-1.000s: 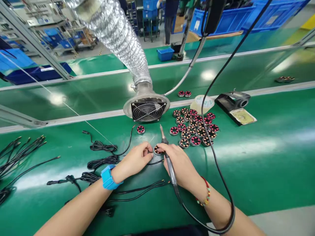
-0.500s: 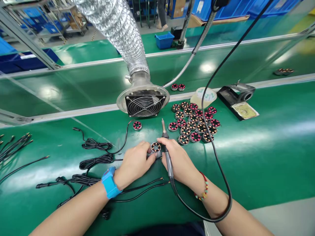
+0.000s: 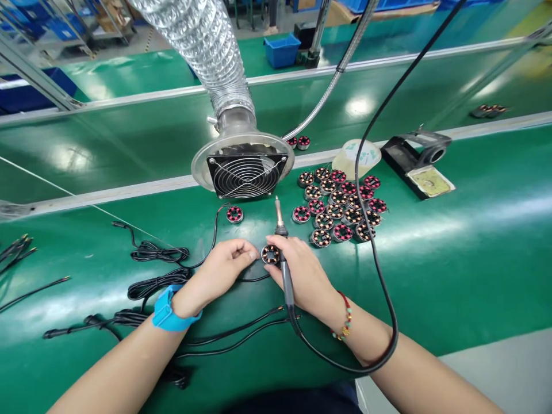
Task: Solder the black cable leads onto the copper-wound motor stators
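Note:
My right hand [image 3: 304, 270] is closed round a soldering iron [image 3: 288, 282], its bare tip pointing away from me. Between that hand's thumb and forefinger sits a small round motor stator [image 3: 270, 254] with copper windings on a black core. Just left of the stator, my left hand [image 3: 226, 261] is closed in a pinch, apart from it; anything between the fingertips is too small to make out. A black cable [image 3: 254, 280] runs from under the left hand toward the right. Beyond the hands stands another stator with red windings [image 3: 235, 214], beside a cable end.
Several red and copper stators [image 3: 334, 210] cluster at the right. A fume extractor fan [image 3: 248, 175] hangs ahead. An iron stand [image 3: 420, 152] with a sponge [image 3: 431, 181] sits far right. Coiled black cables [image 3: 159, 282] lie left. The iron's cord [image 3: 382, 276] loops over my right forearm.
My left hand has let go of the stator and moved left, its fingers now pinched together. The stator stays in my right hand with the soldering iron. The view has shifted slightly.

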Motion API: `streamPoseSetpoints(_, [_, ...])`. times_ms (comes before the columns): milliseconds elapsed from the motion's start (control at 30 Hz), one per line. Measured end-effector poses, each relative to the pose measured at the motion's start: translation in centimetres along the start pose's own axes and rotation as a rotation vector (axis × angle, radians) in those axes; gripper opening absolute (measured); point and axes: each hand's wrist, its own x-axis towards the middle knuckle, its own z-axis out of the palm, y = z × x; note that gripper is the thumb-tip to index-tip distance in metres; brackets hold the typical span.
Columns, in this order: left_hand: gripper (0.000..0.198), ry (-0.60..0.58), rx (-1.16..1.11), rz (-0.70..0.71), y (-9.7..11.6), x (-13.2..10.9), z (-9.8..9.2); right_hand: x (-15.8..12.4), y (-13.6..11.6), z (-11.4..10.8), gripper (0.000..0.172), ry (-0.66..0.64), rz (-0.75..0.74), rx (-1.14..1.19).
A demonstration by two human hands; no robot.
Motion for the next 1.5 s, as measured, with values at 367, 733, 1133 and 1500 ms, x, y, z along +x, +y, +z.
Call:
streamPoseSetpoints(367, [0.033, -0.085, -0.117, -0.060, 0.1, -0.3, 0.7, -0.2, -0.9, 0.1, 0.027, 0.184, -0.194, -0.233])
streamPoseSetpoints(733, [0.017, -0.018, 0.356, 0.217, -0.4, -0.6, 0.7, 0.3, -0.1, 0.1, 0.034, 0.019, 0.009, -0.178])
streamPoseSetpoints(1133, [0.023, 0.260, 0.414, 0.300, -0.4, -0.4, -0.3, 0.5, -0.3, -0.4, 0.050, -0.072, 0.039, -0.117])
streamPoseSetpoints(1500, [0.026, -0.028, 0.169, 0.091, -0.5, 0.2, 0.1, 0.2, -0.1, -0.3, 0.049, -0.077, 0.035, -0.083])
